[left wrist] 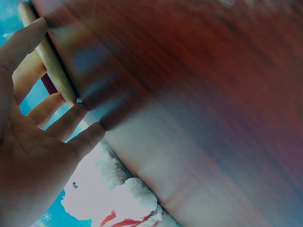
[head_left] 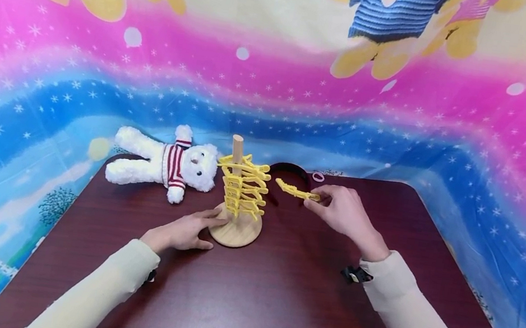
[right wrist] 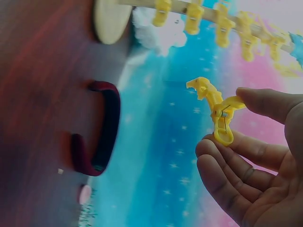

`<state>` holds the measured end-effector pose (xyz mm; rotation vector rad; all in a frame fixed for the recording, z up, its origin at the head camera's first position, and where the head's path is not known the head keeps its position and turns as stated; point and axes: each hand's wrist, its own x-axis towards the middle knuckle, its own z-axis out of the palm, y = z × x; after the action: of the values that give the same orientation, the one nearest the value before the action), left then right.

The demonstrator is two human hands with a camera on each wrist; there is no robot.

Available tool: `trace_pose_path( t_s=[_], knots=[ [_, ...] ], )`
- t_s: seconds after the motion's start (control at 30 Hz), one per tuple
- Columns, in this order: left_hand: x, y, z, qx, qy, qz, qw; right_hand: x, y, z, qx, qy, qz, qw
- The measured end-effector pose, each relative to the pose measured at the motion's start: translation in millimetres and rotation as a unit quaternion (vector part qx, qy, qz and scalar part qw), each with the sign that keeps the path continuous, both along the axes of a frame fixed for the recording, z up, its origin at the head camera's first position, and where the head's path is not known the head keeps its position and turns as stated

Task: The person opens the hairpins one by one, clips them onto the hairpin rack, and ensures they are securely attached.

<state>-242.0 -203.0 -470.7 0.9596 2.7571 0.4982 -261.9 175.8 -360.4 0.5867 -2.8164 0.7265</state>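
Observation:
A wooden stand (head_left: 236,150) with a round base (head_left: 234,237) carries several yellow plastic spring clips (head_left: 245,188) up its post. My left hand (head_left: 184,230) touches the base's left edge, its fingers spread and fairly straight. In the left wrist view, the base's edge (left wrist: 56,66) runs past the thumb and fingertips. To the right of the stand, my right hand (head_left: 344,213) pinches one yellow spring clip (head_left: 293,191) by its handles. Its toothed end points toward the stand. The right wrist view shows the clip (right wrist: 220,111) with a small metal spring, its handles between thumb and fingers.
A white teddy bear (head_left: 156,162) in a striped shirt lies left of the stand. Behind the held clip are a dark headband (head_left: 293,168) and a pale pink ring (head_left: 318,177). A patterned cloth (head_left: 253,94) hangs around the dark red tabletop (head_left: 271,312).

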Motion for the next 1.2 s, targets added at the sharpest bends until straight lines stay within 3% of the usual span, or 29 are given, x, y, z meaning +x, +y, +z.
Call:
trace_pose_path(
  t_s=[0.23,0.57,0.9,1.2],
  knots=[
    [0.0,-0.4,-1.0,-0.002,0.0,-0.002,1.0,3.3,0.4,21.5,0.018,0.027,0.006,0.9995],
    [1.0,0.4,0.5,-0.004,0.002,-0.003,1.0,11.6,-1.6,44.7,-0.002,0.041,0.015,0.999],
    [1.5,0.2,1.2,-0.004,-0.001,0.0,1.0,12.6,-10.9,59.0,-0.022,0.06,0.027,0.9976],
    [1.4,0.6,2.0,-0.002,0.001,0.0,1.0,12.3,-22.1,65.2,-0.033,0.063,0.067,0.9953]
  ],
)
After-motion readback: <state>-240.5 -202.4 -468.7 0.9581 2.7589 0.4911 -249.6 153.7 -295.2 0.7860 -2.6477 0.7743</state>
